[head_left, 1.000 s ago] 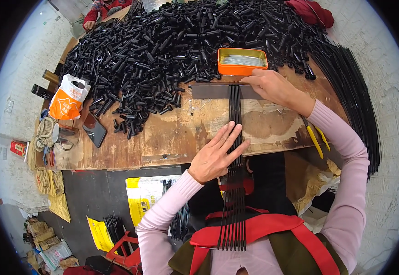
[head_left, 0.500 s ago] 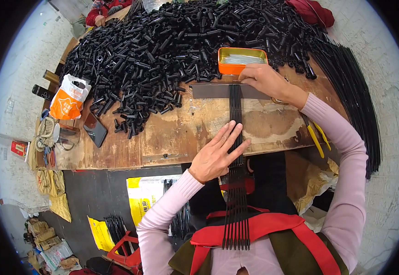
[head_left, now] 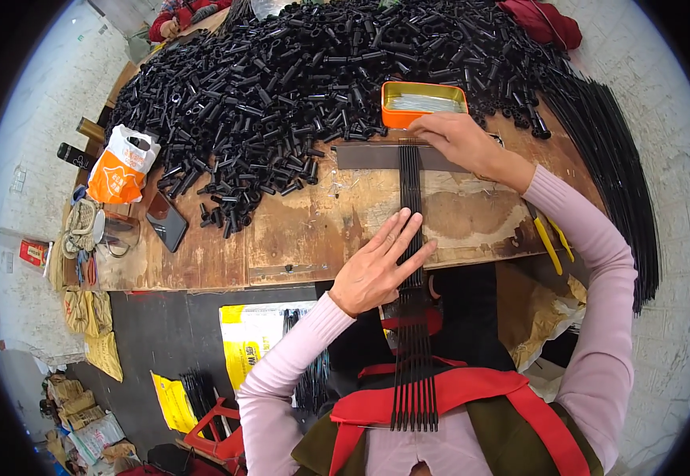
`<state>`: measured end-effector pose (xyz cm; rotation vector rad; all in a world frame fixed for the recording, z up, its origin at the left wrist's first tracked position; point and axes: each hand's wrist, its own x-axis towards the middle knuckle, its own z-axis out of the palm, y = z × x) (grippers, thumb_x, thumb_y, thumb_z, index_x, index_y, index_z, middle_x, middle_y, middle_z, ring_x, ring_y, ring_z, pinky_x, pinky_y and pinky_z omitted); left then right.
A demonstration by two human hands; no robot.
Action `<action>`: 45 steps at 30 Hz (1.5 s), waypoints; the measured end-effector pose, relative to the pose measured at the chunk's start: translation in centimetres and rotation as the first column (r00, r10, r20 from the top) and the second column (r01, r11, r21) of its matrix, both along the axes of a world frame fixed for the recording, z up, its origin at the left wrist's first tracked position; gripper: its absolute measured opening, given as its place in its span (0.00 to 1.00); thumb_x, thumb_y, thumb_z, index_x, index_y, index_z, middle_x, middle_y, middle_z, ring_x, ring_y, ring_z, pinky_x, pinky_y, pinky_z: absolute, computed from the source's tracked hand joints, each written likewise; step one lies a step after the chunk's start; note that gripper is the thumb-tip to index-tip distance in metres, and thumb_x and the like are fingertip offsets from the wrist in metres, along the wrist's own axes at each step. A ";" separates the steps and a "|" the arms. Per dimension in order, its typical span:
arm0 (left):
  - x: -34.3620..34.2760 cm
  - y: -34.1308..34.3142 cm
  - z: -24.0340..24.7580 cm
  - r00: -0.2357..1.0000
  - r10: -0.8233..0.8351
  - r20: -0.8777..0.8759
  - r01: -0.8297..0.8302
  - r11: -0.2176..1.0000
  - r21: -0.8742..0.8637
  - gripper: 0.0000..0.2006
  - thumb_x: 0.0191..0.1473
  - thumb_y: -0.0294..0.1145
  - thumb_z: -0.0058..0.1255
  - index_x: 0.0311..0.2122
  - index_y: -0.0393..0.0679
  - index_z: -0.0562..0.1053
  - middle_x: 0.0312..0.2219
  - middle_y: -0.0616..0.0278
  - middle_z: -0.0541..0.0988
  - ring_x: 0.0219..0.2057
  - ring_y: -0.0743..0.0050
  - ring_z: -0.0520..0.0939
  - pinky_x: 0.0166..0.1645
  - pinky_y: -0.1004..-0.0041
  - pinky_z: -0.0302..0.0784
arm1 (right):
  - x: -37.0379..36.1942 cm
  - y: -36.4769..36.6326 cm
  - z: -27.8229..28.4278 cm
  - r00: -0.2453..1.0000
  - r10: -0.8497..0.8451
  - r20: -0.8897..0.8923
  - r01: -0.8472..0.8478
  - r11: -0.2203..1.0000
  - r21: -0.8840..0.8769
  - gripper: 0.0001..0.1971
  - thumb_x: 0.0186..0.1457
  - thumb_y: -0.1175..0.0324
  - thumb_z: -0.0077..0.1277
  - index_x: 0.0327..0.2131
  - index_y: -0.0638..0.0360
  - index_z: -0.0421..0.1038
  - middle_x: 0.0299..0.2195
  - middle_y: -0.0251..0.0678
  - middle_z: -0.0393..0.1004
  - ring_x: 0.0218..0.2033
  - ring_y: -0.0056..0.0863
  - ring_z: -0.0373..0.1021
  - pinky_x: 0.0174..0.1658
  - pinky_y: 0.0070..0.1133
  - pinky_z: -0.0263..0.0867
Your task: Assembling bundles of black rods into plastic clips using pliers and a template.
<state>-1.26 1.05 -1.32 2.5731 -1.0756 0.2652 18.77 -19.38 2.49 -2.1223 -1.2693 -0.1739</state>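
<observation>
A row of thin black rods (head_left: 410, 178) lies side by side across the near table edge, its near ends reaching over my lap to the red apron band. My left hand (head_left: 375, 271) rests flat on these rods with its fingers spread. At their far ends, my right hand (head_left: 465, 144) has thumb and fingertips pressed together; whatever is between them is too small to make out. Under the far part of the rods is a flat grey strip (head_left: 367, 157). Just beyond my right hand stands an orange tin (head_left: 408, 119) holding thin silvery wire-like pieces (head_left: 426, 103).
Black tubular parts (head_left: 281, 103) form a large heap across the back. Long black rods (head_left: 615, 174) hang over the right edge, near yellow-handled pliers (head_left: 550, 244). At left are a phone (head_left: 167, 222) and an orange-white bag (head_left: 119, 176). Another person's hand (head_left: 170, 28) shows far left.
My right hand has shifted slightly left and away over the far ends of the rods. The left hand stays flat on them.
</observation>
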 end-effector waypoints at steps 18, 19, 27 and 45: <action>-0.2 0.3 0.1 1.000 0.002 0.013 -0.003 0.999 0.034 0.46 0.28 0.24 0.57 0.62 0.51 0.62 0.64 0.44 0.55 0.66 0.45 0.56 0.70 0.57 0.50 | -0.4 -1.5 0.3 0.967 -0.095 0.238 0.155 0.956 -0.247 0.07 0.53 0.74 0.51 0.35 0.64 0.75 0.33 0.42 0.75 0.38 0.42 0.72 0.44 0.32 0.68; -0.2 0.2 0.2 1.000 0.004 0.021 -0.005 0.999 0.035 0.46 0.28 0.24 0.57 0.62 0.51 0.63 0.64 0.44 0.55 0.66 0.45 0.56 0.70 0.58 0.50 | -0.4 -1.2 0.2 0.978 -0.081 0.191 0.127 0.962 -0.242 0.08 0.53 0.74 0.51 0.36 0.65 0.75 0.34 0.44 0.75 0.39 0.43 0.72 0.44 0.32 0.68; -1.1 0.6 3.3 0.992 0.121 0.020 -0.123 0.983 0.140 0.46 0.36 0.25 0.60 0.65 0.54 0.58 0.66 0.45 0.51 0.68 0.42 0.49 0.68 0.44 0.44 | -3.8 -2.2 5.4 0.984 -0.051 -0.168 0.015 0.979 -0.204 0.26 0.56 0.66 0.53 0.57 0.63 0.62 0.50 0.48 0.71 0.50 0.43 0.70 0.52 0.32 0.66; 3.6 -3.6 6.8 0.488 -0.578 -0.654 -0.458 0.469 -0.755 0.23 0.68 0.47 0.31 0.49 0.34 0.67 0.38 0.53 0.80 0.43 0.68 0.77 0.51 0.65 0.70 | -12.4 -0.2 22.0 0.921 0.170 -0.350 -0.039 0.935 0.352 0.18 0.64 0.54 0.44 0.35 0.61 0.72 0.27 0.30 0.75 0.31 0.16 0.72 0.34 0.15 0.69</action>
